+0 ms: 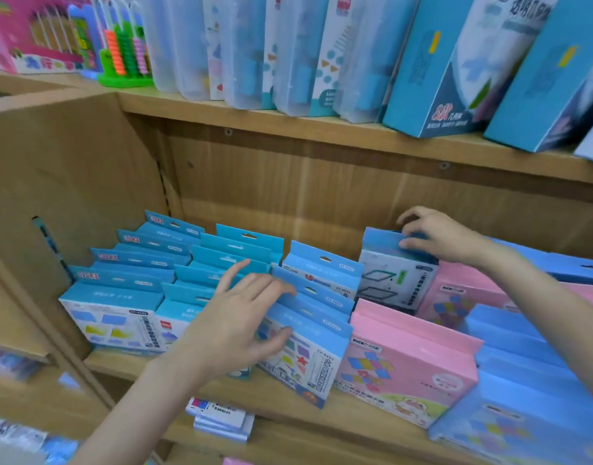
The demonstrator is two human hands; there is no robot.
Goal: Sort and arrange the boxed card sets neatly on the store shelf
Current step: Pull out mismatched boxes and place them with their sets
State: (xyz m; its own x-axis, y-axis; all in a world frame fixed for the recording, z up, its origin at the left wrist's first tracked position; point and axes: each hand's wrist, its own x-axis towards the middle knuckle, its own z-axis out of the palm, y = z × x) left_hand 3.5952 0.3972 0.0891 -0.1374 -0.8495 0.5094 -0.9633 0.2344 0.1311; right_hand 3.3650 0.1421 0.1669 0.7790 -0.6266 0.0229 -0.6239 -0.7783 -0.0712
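On the wooden shelf [322, 411], the left hand [234, 327] pinches a tilted blue-topped card box [305, 350], hang-tab up, thumb on its face; farther back, the right hand [439, 234] curls over an upright grey-fronted blue box [389, 276]

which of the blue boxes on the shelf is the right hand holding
The grey-speckled box with the blue header, standing at the back beside the pink boxes. The right hand grips its top edge; no other box has that speckled front.

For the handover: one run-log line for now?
left hand: grips front blue star-print card box | right hand: grips rear blue-topped white card box | shelf: unsorted
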